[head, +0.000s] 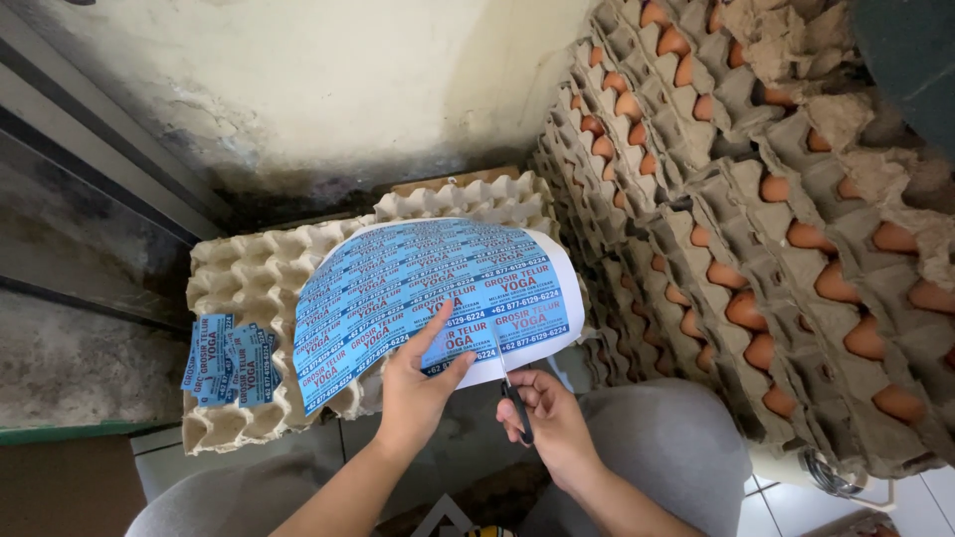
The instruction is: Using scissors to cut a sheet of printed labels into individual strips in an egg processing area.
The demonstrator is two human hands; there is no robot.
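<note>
My left hand [418, 393] pinches the near edge of a curved white sheet printed with rows of blue labels [428, 288]. My right hand [552, 423] grips black-handled scissors [509, 383], whose blades point up into the sheet's near edge just right of my left thumb. The sheet lies over empty cardboard egg trays [254, 268]. A small pile of cut blue labels [229, 363] rests on the left tray.
Tall stacks of grey egg trays filled with brown eggs [756, 209] rise close on the right. A stained pale wall [328, 89] stands behind. My knees in grey trousers [667, 447] sit below, over a tiled floor.
</note>
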